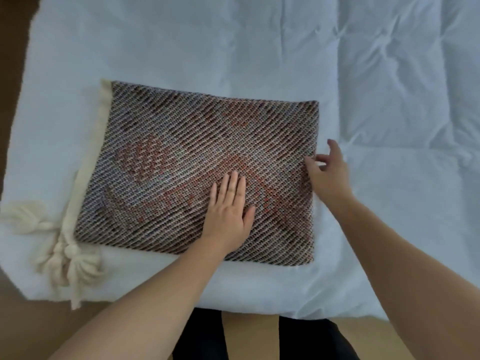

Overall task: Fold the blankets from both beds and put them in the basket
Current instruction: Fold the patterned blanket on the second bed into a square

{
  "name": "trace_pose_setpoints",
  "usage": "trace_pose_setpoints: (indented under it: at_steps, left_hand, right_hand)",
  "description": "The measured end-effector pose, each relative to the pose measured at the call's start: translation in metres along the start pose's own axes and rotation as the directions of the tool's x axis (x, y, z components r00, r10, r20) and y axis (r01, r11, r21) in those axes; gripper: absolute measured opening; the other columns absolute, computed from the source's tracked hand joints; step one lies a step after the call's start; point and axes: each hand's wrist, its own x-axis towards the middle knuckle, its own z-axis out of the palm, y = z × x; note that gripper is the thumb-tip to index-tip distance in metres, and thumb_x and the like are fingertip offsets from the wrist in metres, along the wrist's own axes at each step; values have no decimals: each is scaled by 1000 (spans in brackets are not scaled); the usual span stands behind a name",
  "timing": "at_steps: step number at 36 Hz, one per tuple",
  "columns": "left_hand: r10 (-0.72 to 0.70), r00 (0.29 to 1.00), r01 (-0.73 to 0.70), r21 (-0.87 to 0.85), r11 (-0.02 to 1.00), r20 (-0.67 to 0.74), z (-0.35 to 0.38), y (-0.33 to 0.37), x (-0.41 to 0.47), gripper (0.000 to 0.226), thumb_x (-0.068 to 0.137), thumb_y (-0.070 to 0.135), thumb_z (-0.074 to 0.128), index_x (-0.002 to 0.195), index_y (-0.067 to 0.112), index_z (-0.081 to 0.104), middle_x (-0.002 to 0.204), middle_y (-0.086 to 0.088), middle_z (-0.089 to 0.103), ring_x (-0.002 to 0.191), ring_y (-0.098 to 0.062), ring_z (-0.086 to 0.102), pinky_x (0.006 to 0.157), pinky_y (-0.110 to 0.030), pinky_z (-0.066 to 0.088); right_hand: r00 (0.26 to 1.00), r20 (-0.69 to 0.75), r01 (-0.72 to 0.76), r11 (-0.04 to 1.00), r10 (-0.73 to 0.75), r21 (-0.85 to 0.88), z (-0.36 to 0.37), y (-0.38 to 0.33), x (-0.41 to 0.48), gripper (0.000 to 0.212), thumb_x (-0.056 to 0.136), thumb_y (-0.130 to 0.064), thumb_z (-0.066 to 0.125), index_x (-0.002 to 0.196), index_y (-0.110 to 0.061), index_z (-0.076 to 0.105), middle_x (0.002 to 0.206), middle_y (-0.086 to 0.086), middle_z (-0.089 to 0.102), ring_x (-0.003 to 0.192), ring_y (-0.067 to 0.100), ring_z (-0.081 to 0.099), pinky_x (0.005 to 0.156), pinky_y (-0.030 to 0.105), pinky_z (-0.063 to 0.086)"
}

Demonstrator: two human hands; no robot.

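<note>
A woven blanket (181,157) in brown, red and grey lies folded into a flat rectangle on the white bed (363,74). A cream border and thick cream tassels (59,250) stick out along its left side. My left hand (230,211) presses flat on the blanket's lower middle, fingers straight. My right hand (328,172) is at the blanket's right edge, fingers loosely spread, fingertips touching the fold; I cannot tell whether it pinches the cloth.
The white duvet covers the bed around the blanket, wrinkled at the right. Wooden floor (363,339) shows at the bottom and far left, with my dark-clothed legs (205,336) against the bed's near edge. No basket is in view.
</note>
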Motion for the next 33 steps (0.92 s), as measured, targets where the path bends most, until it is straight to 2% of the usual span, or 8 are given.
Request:
trace_pose_setpoints:
  at_steps: [4,8,13,17,21,25,28,33]
  left_hand:
    - [74,997,-75,-131,989,-7,-7,7,-8,66,101,45,19,151,13,-10,159,-2,-17,144,-12,-21,118,-32,-13]
    - [60,998,-60,-348,936,-9,-24,12,-19,65,100,43,33,153,13,9,161,-1,8,147,-10,1,120,-29,0]
    - [-59,998,64,-703,709,32,-62,13,-40,62,97,41,44,151,16,23,148,3,39,135,-5,36,113,-27,30]
    - [-139,990,71,-894,443,10,-98,2,-60,42,98,25,49,138,21,41,95,16,61,80,7,57,76,-14,43]
    - [-196,981,52,-937,344,-17,-121,-40,-73,43,94,30,56,135,25,44,118,9,63,104,-4,61,92,-24,48]
    - [-204,979,113,-882,457,20,-136,-90,-82,59,89,40,61,140,24,34,124,13,58,110,0,57,94,-22,46]
    - [-248,968,189,-764,616,40,-131,-132,-86,66,91,42,57,145,20,27,126,10,55,113,-6,55,96,-24,46]
    - [-365,929,252,-604,756,-68,-121,-196,-88,52,99,42,40,143,16,37,132,1,55,120,-16,53,101,-29,42]
  right_hand:
    - [973,187,-168,971,135,169,-19,-35,42,54,89,-22,66,137,-11,44,101,7,67,81,20,67,68,37,57]
    - [961,275,-52,992,20,113,-17,-77,34,31,84,-8,64,113,-11,54,91,10,66,61,17,65,48,27,52]
    - [947,307,71,994,-95,88,18,-136,-4,36,81,-7,63,112,-10,46,88,11,64,62,25,69,48,37,57]
    - [959,248,125,991,-135,55,61,-174,-30,49,68,-24,64,112,-18,43,93,7,64,74,31,70,62,50,59]
    - [972,177,156,988,-155,12,105,-207,-51,54,74,-18,59,125,-12,41,94,6,65,72,27,68,63,42,59]
    - [981,121,154,988,-150,-24,148,-228,-59,65,86,-13,56,141,-7,23,78,2,57,60,17,62,40,24,41]
    - [984,84,161,986,-156,-50,185,-243,-62,64,89,-13,57,141,-6,21,77,1,55,59,13,56,36,22,34]
    - [988,49,149,986,-146,-72,252,-264,-61,62,89,-12,58,141,-7,24,82,2,57,61,10,54,39,22,36]
